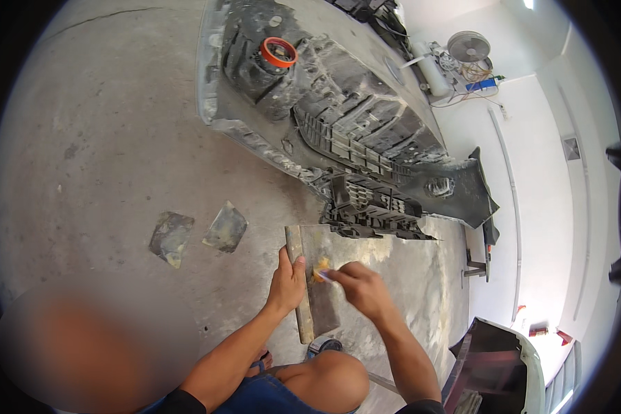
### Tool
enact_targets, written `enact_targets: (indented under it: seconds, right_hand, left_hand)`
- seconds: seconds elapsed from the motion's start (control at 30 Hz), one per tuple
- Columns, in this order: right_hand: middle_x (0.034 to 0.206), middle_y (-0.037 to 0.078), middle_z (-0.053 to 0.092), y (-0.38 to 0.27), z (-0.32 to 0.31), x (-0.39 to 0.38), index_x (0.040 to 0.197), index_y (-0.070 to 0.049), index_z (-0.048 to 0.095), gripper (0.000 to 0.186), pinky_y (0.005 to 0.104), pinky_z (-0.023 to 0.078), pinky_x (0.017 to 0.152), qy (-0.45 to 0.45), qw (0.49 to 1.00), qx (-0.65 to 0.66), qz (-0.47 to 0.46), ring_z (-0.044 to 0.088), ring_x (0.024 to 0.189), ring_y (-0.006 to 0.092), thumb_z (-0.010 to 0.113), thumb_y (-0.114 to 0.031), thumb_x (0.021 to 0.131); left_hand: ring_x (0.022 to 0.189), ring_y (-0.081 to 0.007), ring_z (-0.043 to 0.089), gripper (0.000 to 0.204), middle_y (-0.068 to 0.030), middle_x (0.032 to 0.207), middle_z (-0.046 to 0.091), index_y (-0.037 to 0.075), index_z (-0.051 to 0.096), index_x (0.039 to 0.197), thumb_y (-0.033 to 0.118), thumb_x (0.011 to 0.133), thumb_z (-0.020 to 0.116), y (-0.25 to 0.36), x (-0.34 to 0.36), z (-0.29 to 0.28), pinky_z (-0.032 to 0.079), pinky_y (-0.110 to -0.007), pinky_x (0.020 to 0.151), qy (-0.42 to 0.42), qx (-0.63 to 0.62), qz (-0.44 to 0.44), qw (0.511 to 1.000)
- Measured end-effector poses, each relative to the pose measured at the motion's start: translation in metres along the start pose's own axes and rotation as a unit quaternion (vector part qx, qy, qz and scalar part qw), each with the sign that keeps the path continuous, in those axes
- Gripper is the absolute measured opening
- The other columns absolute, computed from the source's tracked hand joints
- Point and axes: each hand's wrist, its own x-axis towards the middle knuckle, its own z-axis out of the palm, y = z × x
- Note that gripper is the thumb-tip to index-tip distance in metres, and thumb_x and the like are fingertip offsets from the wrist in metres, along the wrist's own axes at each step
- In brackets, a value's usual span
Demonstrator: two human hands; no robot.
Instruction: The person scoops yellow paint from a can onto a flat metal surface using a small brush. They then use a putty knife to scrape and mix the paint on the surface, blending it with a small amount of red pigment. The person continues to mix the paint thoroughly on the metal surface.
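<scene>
My left hand [288, 284] grips a wide flat plate [326, 310] by the long pale strip [294, 241] along its edge. The plate is tilted in front of my knees. A small lump of yellow paste [322, 263] lies on its face. My right hand [360, 290] is closed in a pinch on a small, pale purplish, flat-looking piece [321, 275], which touches the paste. Its exact kind is mostly hidden by my fingers. Below the plate, by my knee, stands a round tin [324, 344], partly covered.
Ahead lies a large dusty black car bumper [355, 110] with an orange tape ring [288, 62] on it. Two dark flat pieces [172, 238] lie on the concrete floor. Another car part [493, 366] stands lower right. A fan [468, 45] is far right. A blurred shape [96, 345] fills the lower left.
</scene>
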Motion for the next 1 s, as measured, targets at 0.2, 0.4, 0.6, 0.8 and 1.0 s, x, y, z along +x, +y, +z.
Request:
enact_targets:
  seconds: [0.2, 0.4, 0.6, 0.8, 1.0]
  right_hand:
    - [0.094, 0.008, 0.068, -0.003, 0.014, -0.007, 0.118, -0.011, 0.075, 0.042, 0.0385, 0.058, 0.073, -0.023, 0.999, 0.021, -0.030, 0.068, 0.085, 0.0280, 0.064, 0.007, 0.082]
    - [0.096, 0.008, 0.069, -0.004, 0.029, -0.020, 0.122, -0.012, 0.074, 0.048, 0.0385, 0.058, 0.073, -0.008, 0.999, 0.037, 0.013, 0.068, 0.084, 0.0280, 0.064, 0.007, 0.080]
    - [0.094, 0.006, 0.068, -0.005, 0.025, -0.020, 0.120, -0.010, 0.075, 0.047, 0.0361, 0.058, 0.072, -0.008, 1.000, 0.022, 0.010, 0.068, 0.087, 0.0248, 0.065, 0.007, 0.077]
    - [0.095, 0.007, 0.069, 0.001, 0.020, -0.021, 0.118, -0.010, 0.075, 0.045, 0.0359, 0.059, 0.074, -0.032, 0.999, 0.016, -0.032, 0.069, 0.089, 0.0246, 0.064, 0.007, 0.078]
    - [0.098, 0.006, 0.068, 0.004, 0.039, -0.030, 0.120, -0.015, 0.074, 0.042, 0.0376, 0.059, 0.075, -0.052, 0.998, 0.020, -0.009, 0.069, 0.089, 0.0264, 0.062, 0.002, 0.084]
  left_hand:
    - [0.109, -0.0500, 0.066, 0.045, -0.0322, 0.116, 0.067, 0.001, 0.035, 0.143, 0.031, 0.110, 0.043, -0.017, 0.002, -0.004, 0.050, -0.052, 0.092, 0.014, 0.014, -0.026, 0.999]
    - [0.109, -0.0516, 0.065, 0.045, -0.0333, 0.117, 0.067, 0.002, 0.035, 0.143, 0.031, 0.110, 0.041, -0.027, 0.003, -0.005, 0.050, -0.052, 0.093, 0.018, 0.026, -0.027, 0.999]
    - [0.109, -0.0518, 0.065, 0.041, -0.0335, 0.117, 0.067, 0.001, 0.038, 0.140, 0.029, 0.110, 0.042, -0.025, 0.005, -0.002, 0.050, -0.053, 0.093, 0.016, 0.023, -0.024, 0.999]
    - [0.113, -0.0454, 0.065, 0.043, -0.0300, 0.122, 0.066, 0.001, 0.040, 0.141, 0.030, 0.109, 0.042, -0.035, 0.007, 0.001, 0.049, -0.049, 0.097, -0.009, 0.026, -0.058, 0.998]
    - [0.119, -0.0356, 0.062, 0.042, -0.0256, 0.130, 0.062, 0.001, 0.041, 0.141, 0.027, 0.108, 0.045, -0.066, 0.010, 0.000, 0.047, -0.043, 0.102, -0.010, -0.067, -0.122, 0.990]
